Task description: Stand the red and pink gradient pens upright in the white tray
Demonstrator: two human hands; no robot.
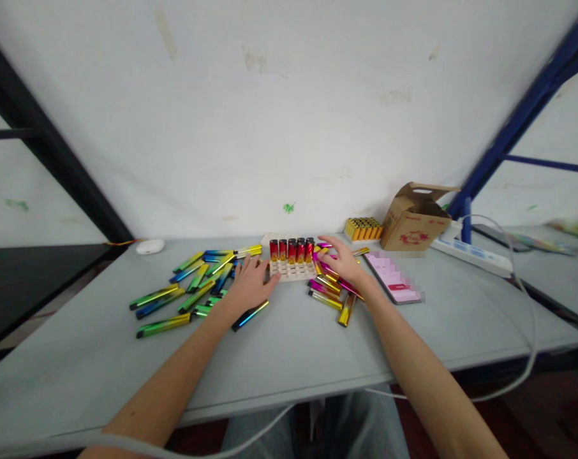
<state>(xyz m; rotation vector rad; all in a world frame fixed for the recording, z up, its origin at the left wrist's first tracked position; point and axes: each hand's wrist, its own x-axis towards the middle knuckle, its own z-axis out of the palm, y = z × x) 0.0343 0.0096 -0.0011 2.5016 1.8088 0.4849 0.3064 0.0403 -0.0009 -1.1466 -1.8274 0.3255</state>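
A white tray with rows of holes (296, 271) lies in the middle of the table, with several red-and-gold cylinders with dark tops (293, 251) standing upright in its back rows. My left hand (249, 284) rests at the tray's left edge, fingers spread, palm down over the side of a pile of shiny green, yellow and blue tubes (196, 294). To the right of the tray, my right hand (342, 261) is over shiny pink-and-gold tubes (326, 288). Its index finger and thumb are apart, near the rightmost cylinders. The other fingers are partly hidden.
Behind on the right stand a block of yellow cylinders (363, 229) and an open cardboard box (413, 220). A phone (394, 277) and a white power strip (473, 255) lie right of my hand. A white case (150, 247) sits at the back left.
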